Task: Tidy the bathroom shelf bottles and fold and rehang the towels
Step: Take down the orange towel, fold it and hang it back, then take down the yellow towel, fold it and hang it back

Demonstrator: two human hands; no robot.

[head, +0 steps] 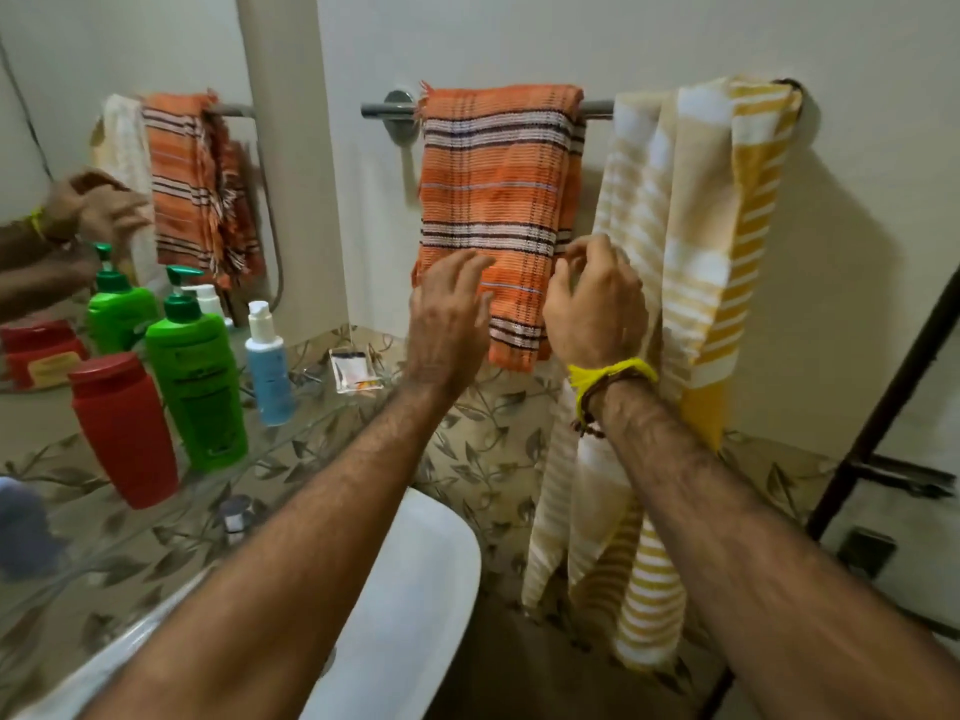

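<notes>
Orange towel (493, 200) and yellow towel (691, 252) hang on the wall rail (597, 107). Left hand (447, 314) spread-fingered on the orange towel; right hand (592, 304) pinches its edge. Bottles stand on the glass shelf (291, 439).

A glass shelf (311, 407) ran below the mirror and carried a red bottle (124, 433) nearest the camera, a green bottle (200, 392) just behind it, a second green bottle (119, 309) further back, a small white pump bottle (210, 298), a blue bottle (267, 366) and a clear soap dish (356, 374). A metal towel bar (384, 109) on the wall held a folded orange striped towel (498, 200) and, just beside it, a yellow striped towel (691, 252) hanging long.
</notes>
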